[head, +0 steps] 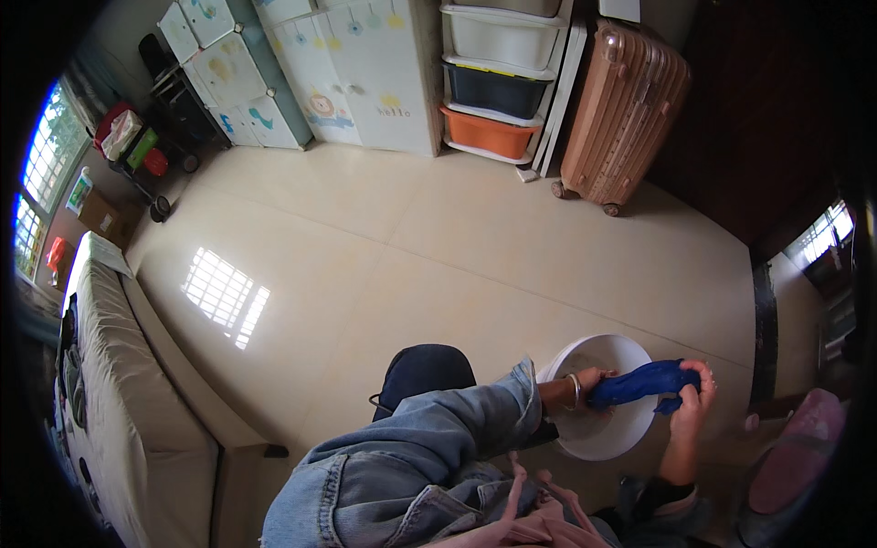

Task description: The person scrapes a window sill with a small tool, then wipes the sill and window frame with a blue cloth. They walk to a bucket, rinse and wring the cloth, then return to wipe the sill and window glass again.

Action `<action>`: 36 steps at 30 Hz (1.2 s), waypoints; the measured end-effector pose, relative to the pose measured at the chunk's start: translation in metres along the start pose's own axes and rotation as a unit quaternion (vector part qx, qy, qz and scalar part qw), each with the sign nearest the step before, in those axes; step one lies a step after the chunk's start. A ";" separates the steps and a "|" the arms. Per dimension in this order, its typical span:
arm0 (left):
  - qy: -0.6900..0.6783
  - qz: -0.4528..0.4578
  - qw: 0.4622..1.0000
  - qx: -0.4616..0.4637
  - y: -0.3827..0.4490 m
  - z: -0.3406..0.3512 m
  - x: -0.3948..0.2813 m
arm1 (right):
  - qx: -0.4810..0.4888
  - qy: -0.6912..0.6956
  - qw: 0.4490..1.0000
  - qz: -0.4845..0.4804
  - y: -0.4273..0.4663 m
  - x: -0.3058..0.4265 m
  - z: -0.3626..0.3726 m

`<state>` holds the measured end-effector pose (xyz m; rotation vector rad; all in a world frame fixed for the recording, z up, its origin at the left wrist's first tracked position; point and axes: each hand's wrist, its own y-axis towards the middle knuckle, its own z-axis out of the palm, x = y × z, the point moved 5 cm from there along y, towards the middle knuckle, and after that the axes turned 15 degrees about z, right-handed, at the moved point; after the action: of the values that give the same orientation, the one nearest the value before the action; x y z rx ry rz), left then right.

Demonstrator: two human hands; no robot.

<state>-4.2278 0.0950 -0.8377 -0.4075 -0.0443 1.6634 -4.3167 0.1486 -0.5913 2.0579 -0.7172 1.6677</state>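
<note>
A twisted blue cloth stretches between my two hands above a white plastic bucket. My left hand, with a silver bangle at the wrist, grips the cloth's left end over the bucket's opening. At the bucket's right side, my right hand is closed around the other end, and a short piece of cloth hangs below its fingers. The bucket stands on the tiled floor and holds what looks like cloudy water, partly hidden by the cloth and my left hand.
A dark seat or stool is left of the bucket, and a pink-topped object is at the right. Farther off stand a rose-gold suitcase, a drawer rack and cabinets. A bed lines the left.
</note>
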 end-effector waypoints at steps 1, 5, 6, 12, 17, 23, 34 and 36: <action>-0.006 0.018 1.000 0.011 -0.003 0.009 -0.004 | -0.012 -0.022 1.000 -0.009 0.000 -0.010 -0.001; -0.042 0.070 0.996 -0.045 -0.003 0.019 -0.007 | 0.001 -0.230 0.967 -0.111 -0.014 -0.056 0.042; -0.053 0.086 0.994 -0.053 0.001 0.018 -0.003 | -0.015 -0.236 0.963 -0.129 -0.022 -0.068 0.055; -0.026 0.081 0.996 0.029 0.007 -0.022 0.018 | -0.074 -0.326 0.929 -0.159 -0.042 -0.105 0.109; 0.583 0.168 0.795 0.017 0.018 -0.058 0.005 | -0.098 -0.313 0.943 -0.061 -0.020 -0.131 0.106; 0.795 0.166 0.582 -0.035 0.026 -0.045 0.005 | -0.104 -0.301 0.942 0.106 0.032 -0.222 0.068; 0.688 0.033 0.642 -0.337 -0.016 -0.040 -0.021 | 0.228 -0.630 0.734 0.113 0.024 -0.337 0.065; 0.699 0.044 0.631 -0.333 -0.011 -0.038 -0.023 | 0.257 -0.689 0.676 0.043 0.007 -0.349 0.071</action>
<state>-4.2048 0.0660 -0.8649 -2.2061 0.5473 0.9387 -4.3217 0.1499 -0.9475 3.5917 -0.7119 -0.1103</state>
